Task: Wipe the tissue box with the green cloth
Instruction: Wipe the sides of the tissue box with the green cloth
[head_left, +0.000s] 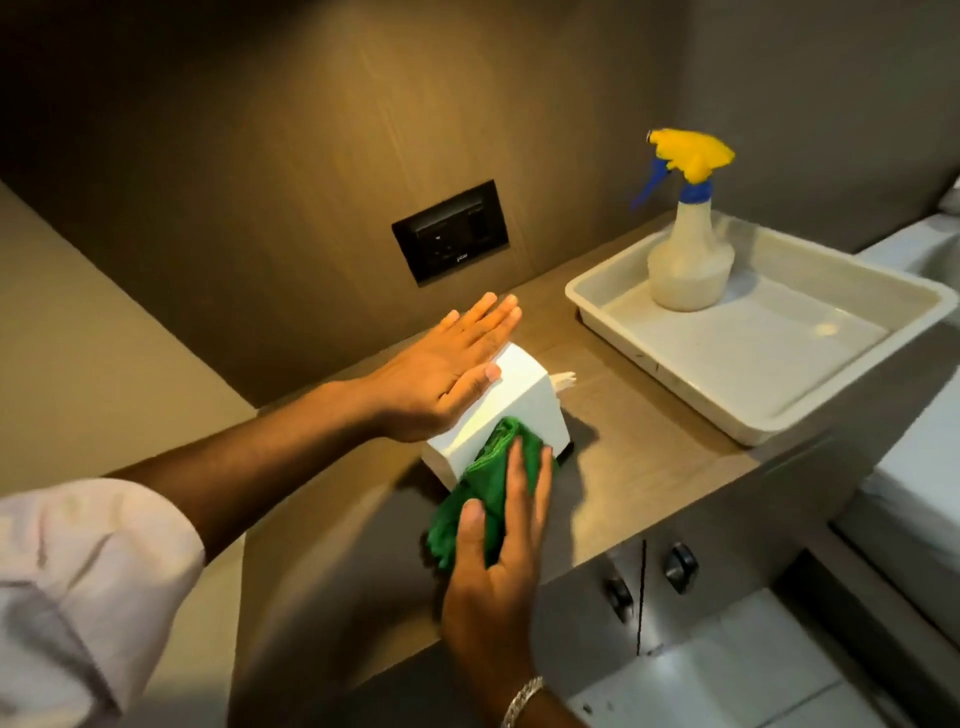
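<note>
A white tissue box (511, 397) stands tipped on the brown counter, with a bit of tissue poking out of its far side. My left hand (447, 366) lies flat on the box's upper left face, fingers straight and together, thumb on the top edge. My right hand (506, 525) presses a crumpled green cloth (480, 499) against the box's near face; the cloth hangs down past the box's lower corner and my palm hides part of it.
A white plastic tray (779, 395) sits at the right on the counter (649, 415), holding a spray bottle (688, 260) with a yellow and blue head. A black socket panel (451, 231) is in the wall behind. Cabinet doors with knobs (680, 566) lie below the counter's front edge.
</note>
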